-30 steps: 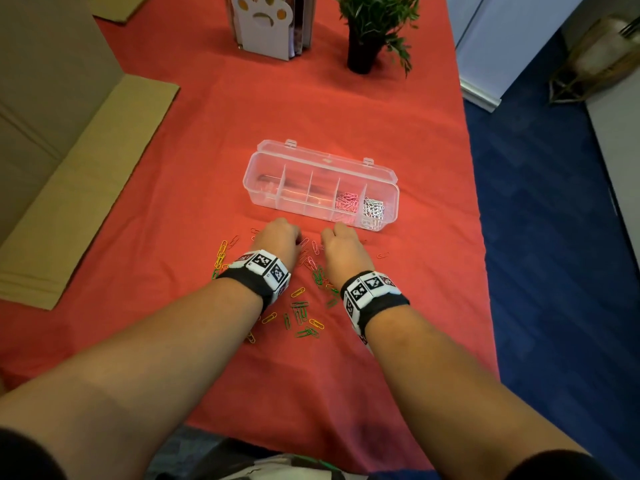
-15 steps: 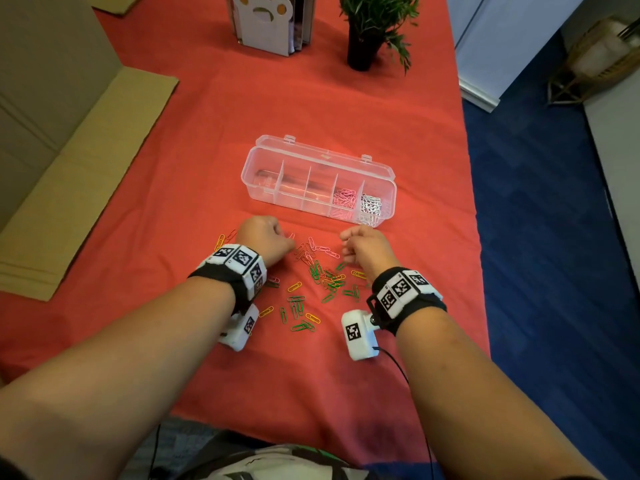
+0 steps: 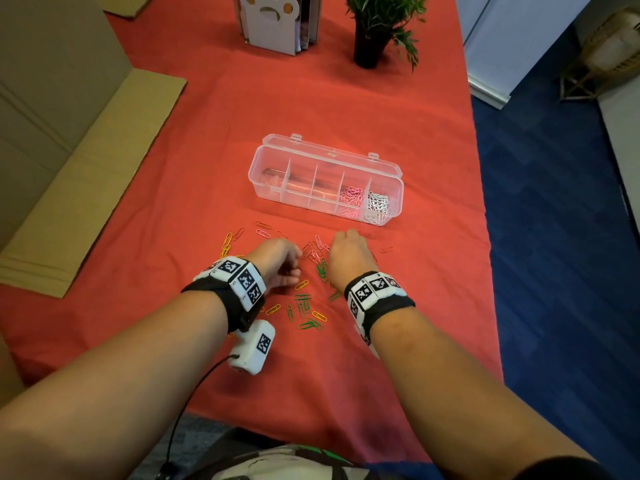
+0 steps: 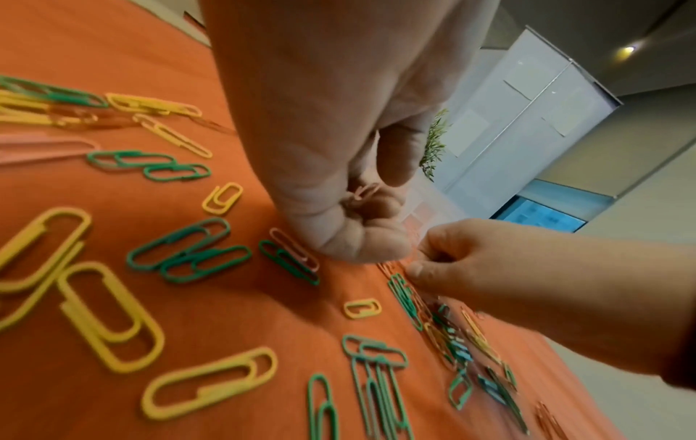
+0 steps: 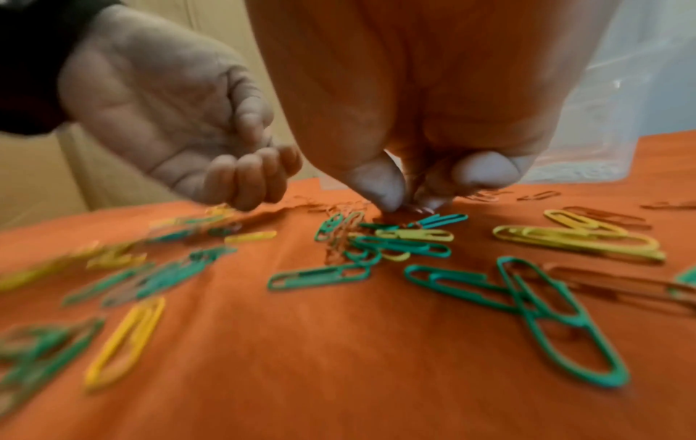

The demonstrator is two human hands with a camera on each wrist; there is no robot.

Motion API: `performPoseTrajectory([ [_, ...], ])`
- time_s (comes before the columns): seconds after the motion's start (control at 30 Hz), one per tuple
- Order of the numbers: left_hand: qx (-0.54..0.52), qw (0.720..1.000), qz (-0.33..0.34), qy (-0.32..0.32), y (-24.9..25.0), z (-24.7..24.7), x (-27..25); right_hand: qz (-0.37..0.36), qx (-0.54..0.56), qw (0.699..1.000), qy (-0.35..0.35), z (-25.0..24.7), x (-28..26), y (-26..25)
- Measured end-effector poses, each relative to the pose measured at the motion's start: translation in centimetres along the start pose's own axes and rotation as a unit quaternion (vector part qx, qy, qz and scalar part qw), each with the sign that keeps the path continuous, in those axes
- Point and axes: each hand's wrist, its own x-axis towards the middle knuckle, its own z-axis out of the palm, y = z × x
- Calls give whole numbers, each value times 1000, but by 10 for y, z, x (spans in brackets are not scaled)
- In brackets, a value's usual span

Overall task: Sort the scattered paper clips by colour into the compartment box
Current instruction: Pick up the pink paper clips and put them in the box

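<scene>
Here your right hand (image 5: 425, 125) pinches at the paper clips (image 3: 313, 258) mid-frame; your left hand (image 4: 331, 166) cups pink ones. They look light, springy and tangle-prone, so nip one wire loop.

Green clips (image 3: 322, 268), yellow clips (image 3: 227, 241), red cloth (image 3: 311, 109).

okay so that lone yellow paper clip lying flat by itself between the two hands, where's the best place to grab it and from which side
Probably from straight above. The yellow paper clip lies flat on the red cloth, clear of the green ones, so nothing blocks either long side. Pinch thumb and forefinger across its two long wires near the middle; the soft cloth should let the fingers dig under the thin wire.
</scene>
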Motion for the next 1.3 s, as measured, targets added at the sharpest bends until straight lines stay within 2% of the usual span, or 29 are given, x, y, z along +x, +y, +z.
performPoseTrajectory([
  [0.07,50,998,21,23,-5,2,6,17,35,998,-41,-5,4,3],
  [0.13,155,982,94,56,-9,3,13,50,127,989,-55,-12,7,11],
  [0.2,244,954,160,69,-7,7,11,100,282,953,-52,-16,6,20],
  [0.23,289,937,180,71,-7,8,10,127,369,919,-57,-18,5,23],
  [0.27,334,919,196,73,-6,10,9,155,460,872,-65,-21,1,25],
  [0.37,410,882,210,103,-4,12,7,196,678,703,-90,-29,-8,32],
  [0.4,423,873,212,116,-4,11,8,188,717,664,-100,-31,-11,34],
  [0.43,435,868,206,121,-4,11,8,178,740,639,-108,-34,-14,37],
  [0.5,454,859,201,128,-7,8,9,192,748,627,-102,-33,-14,41],
  [0.57,458,855,198,140,-9,4,10,237,718,651,-62,-30,-9,41],
  [0.63,451,855,207,150,-8,2,13,273,657,702,-24,-28,-1,43],
  [0.67,447,856,212,148,-7,2,13,277,616,737,-12,-28,2,45],
  [0.77,438,857,240,128,1,4,15,220,386,895,29,-24,9,50],
  [0.8,444,851,254,117,4,6,17,195,315,928,44,-23,10,50],
  [0.83,458,841,267,108,6,8,19,170,267,947,52,-22,11,48],
  [0.97,523,800,283,87,13,18,29,96,153,982,59,-16,15,35],
  [1.1,568,767,285,90,13,22,34,76,71,993,62,-8,13,28],
  [1.2,568,771,273,92,10,20,38,61,61,995,55,-9,11,27],
  [1.3,528,798,271,108,10,18,37,78,163,982,48,-15,14,31],
])
